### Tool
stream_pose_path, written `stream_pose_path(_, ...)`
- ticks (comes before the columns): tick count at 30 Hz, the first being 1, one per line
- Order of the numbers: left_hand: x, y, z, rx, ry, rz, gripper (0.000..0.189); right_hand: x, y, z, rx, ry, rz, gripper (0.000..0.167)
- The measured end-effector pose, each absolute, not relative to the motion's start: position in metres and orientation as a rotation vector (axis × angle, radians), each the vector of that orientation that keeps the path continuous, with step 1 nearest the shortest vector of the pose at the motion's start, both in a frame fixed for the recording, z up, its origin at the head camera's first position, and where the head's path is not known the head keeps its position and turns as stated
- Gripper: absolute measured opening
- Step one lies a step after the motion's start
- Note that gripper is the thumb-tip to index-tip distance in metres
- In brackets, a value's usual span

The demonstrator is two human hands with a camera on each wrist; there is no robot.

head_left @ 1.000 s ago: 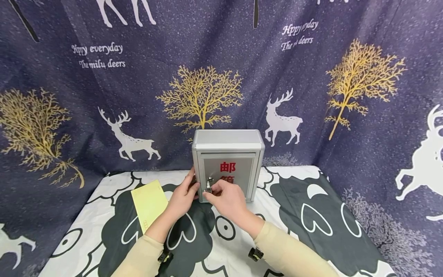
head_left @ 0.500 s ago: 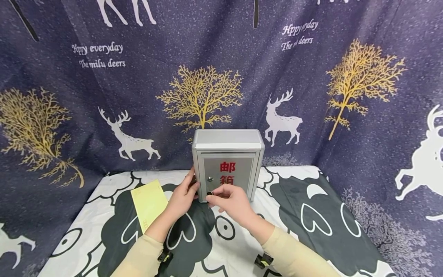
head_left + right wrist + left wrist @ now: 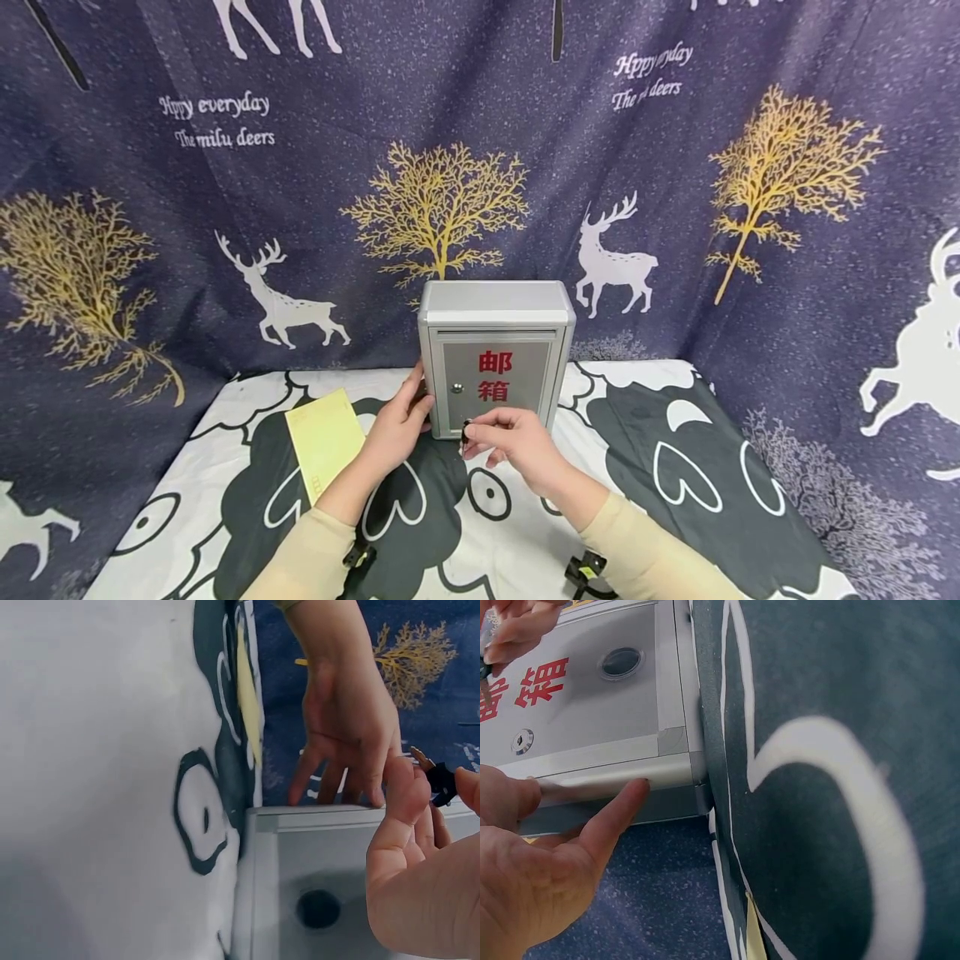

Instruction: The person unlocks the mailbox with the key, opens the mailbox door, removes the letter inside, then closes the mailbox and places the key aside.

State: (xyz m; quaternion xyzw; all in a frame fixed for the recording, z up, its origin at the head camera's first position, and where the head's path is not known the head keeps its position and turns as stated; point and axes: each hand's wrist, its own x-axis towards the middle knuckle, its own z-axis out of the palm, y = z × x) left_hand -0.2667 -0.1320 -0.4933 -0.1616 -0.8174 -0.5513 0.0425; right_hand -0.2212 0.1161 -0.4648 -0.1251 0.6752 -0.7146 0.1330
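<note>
A silver metal mailbox [image 3: 493, 303] with red characters stands upright, its door shut and its front towards me. My left hand [image 3: 393, 427] rests against the mailbox's left side. In the left wrist view, the fingers [image 3: 622, 814] of that hand lie straight along the box's edge. Low in front of the door, my right hand [image 3: 521, 442] pinches a key with a black head [image 3: 442, 784] between thumb and forefinger. The key's metal blade sticks out beyond the fingertips. The door lock [image 3: 522, 742] shows an uncovered keyhole.
A yellow envelope [image 3: 322, 437] lies on the black-and-white patterned cloth [image 3: 660, 450], left of my left forearm. A dark blue curtain [image 3: 480, 100] with deer and gold trees hangs close behind the mailbox. Near the door's bottom is a round dark window [image 3: 621, 664].
My right hand has drawn the key out of the lock and moved it down and slightly right, away from the door. My left hand stays at the mailbox's side.
</note>
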Motion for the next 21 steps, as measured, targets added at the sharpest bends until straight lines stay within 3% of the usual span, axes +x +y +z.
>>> stream_pose_path(21,-0.266,-0.132,-0.494,-0.520,-2.485,-1.701,0.068,-0.233,0.126,-0.503,-0.244,1.984,-1.786,0.024)
